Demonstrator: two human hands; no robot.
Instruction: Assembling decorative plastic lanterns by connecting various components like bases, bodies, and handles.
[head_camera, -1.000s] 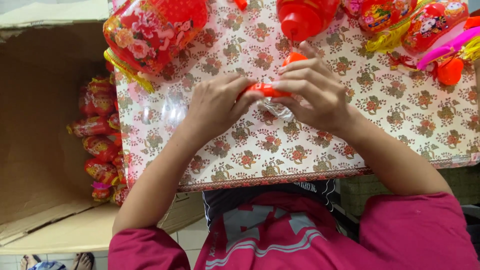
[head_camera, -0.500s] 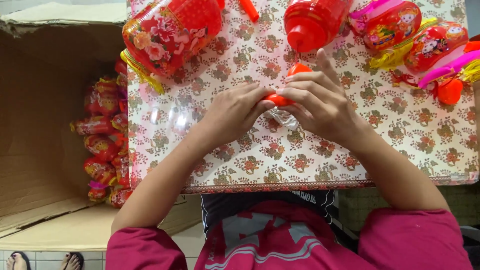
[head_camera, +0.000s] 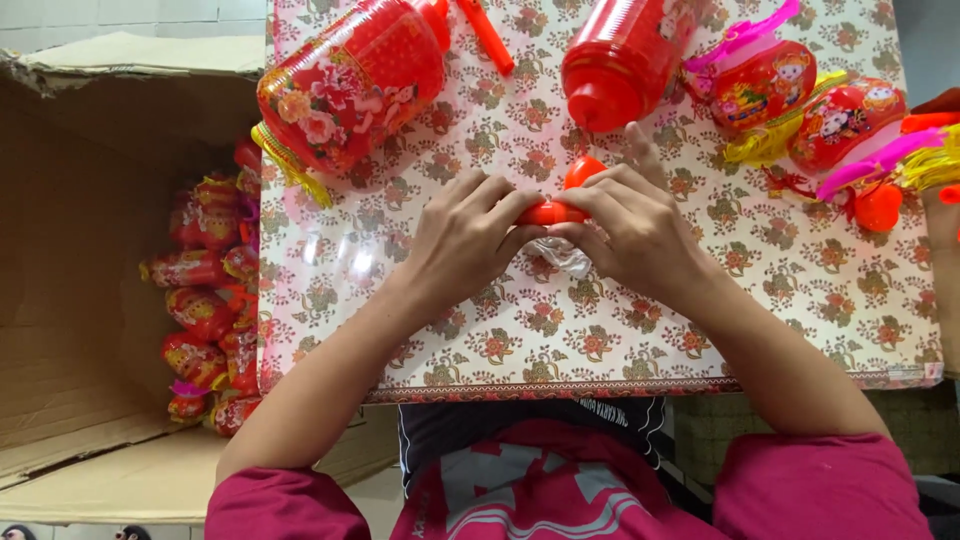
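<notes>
Looking down from the head camera, the left hand (head_camera: 465, 240) and right hand (head_camera: 640, 230) meet at the middle of a floral-covered table (head_camera: 700, 330), both pinching a small orange plastic piece (head_camera: 552, 212) above a bit of clear wrap (head_camera: 560, 256). A large red flowered lantern (head_camera: 350, 80) lies behind the left hand. A cardboard box (head_camera: 90, 300) at left holds small red lanterns (head_camera: 205, 300).

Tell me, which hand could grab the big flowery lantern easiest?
Probably the left hand. The flowery lantern lies up on its side of the table, while the right hand is farther off; both pinch the orange piece.
</notes>
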